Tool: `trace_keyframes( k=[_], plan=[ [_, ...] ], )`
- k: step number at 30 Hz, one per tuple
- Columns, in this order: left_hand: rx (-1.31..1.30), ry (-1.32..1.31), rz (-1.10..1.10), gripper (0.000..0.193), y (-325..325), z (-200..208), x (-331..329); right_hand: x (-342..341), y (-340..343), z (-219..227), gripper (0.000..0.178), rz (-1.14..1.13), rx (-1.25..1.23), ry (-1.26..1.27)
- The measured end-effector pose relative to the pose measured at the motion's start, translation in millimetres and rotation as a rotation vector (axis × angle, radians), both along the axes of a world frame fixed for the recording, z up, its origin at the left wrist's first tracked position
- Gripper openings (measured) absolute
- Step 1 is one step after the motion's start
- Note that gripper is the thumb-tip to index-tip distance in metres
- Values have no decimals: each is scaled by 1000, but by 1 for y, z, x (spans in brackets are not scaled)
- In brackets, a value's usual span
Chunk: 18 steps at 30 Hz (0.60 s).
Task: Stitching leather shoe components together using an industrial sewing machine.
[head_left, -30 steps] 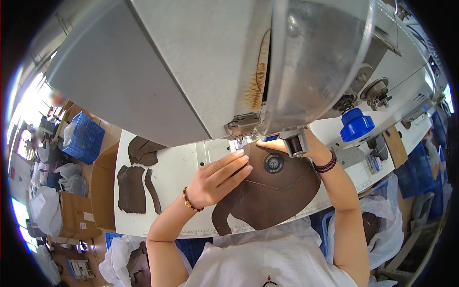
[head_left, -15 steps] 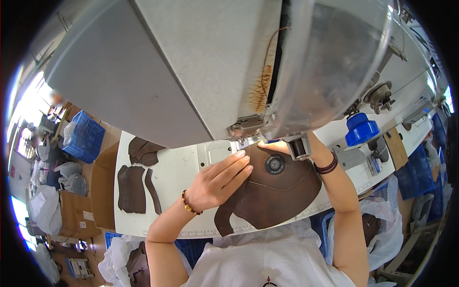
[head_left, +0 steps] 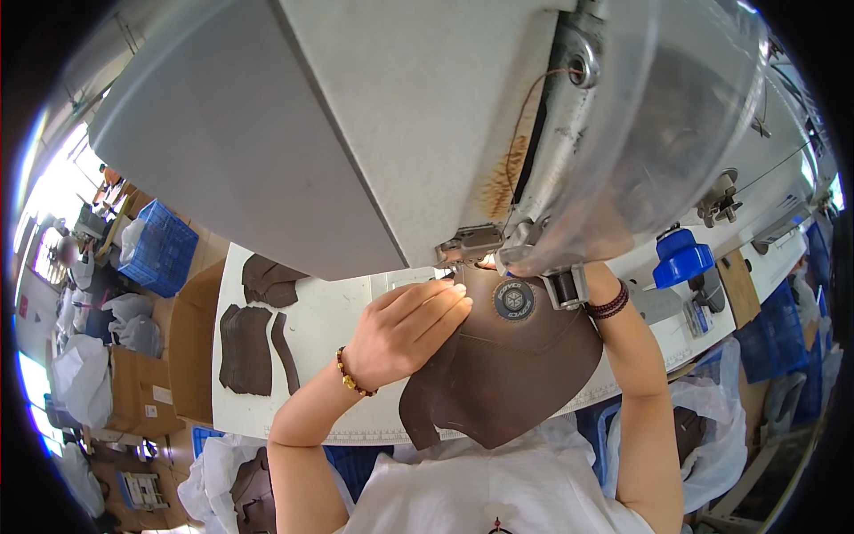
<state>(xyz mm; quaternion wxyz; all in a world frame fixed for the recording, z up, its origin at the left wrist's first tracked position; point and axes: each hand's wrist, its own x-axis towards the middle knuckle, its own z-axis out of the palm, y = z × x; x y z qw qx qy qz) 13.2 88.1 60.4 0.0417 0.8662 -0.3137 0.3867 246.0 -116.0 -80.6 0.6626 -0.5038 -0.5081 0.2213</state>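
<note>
A large brown leather piece (head_left: 525,383) with a round dark badge (head_left: 514,301) and a line of stitching lies on the white table. Its far edge is beneath the needle area of a grey sewing machine (head_left: 356,116). A brown leather strip (head_left: 420,411) runs along its left side. My left hand (head_left: 405,327) is closed at the strip's upper part, with fingers together and tips close to the needle area; its thumb is hidden. My right hand (head_left: 600,281) reaches behind the machine's roller part (head_left: 566,287), at the leather's right side. Its fingers are mostly hidden.
Stacked brown leather pieces (head_left: 245,349), a narrow strip (head_left: 283,353) and more cut pieces (head_left: 269,280) lie left on the table (head_left: 329,392). A blue knob-like part (head_left: 681,258) hangs at right. Cardboard boxes (head_left: 138,393), a blue crate (head_left: 160,249) and plastic bags surround the table.
The large leather piece has turned slightly and its near edge has shifted toward me. My left hand's fingers are more bent. The view has shifted a little against the machine.
</note>
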Motion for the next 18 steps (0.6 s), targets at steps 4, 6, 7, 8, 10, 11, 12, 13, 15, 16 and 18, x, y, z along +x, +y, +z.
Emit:
trace_keyframes(
  k=[4,6,7,8,10,11,12,13,15,16,18],
  plan=[
    [-13,6,14,29,0,-4,-1,12,8,-7,50,467,292,726],
    [-15,6,18,29,0,-4,-1,15,9,-8,50,478,280,785],
    [-13,4,22,29,1,-3,-2,14,13,-6,51,491,266,844],
    [-11,2,27,29,2,-3,-3,17,19,-9,51,495,264,845],
    [-18,-6,10,29,-1,-3,0,33,27,-28,51,497,232,720],
    [-25,-12,-6,29,-3,-2,3,43,28,-39,51,491,217,656],
    [-26,-12,-9,29,-3,-3,4,46,34,-41,51,494,198,596],
    [-21,-14,-13,30,-4,-2,5,49,36,-42,51,495,180,536],
    [-15,-10,-3,30,-3,-3,4,46,46,-29,50,588,199,621],
    [-9,-8,13,30,-1,-4,1,40,52,-18,48,682,216,701],
    [-4,-7,27,30,-2,-5,-1,32,55,-2,45,697,193,745]
  ],
)
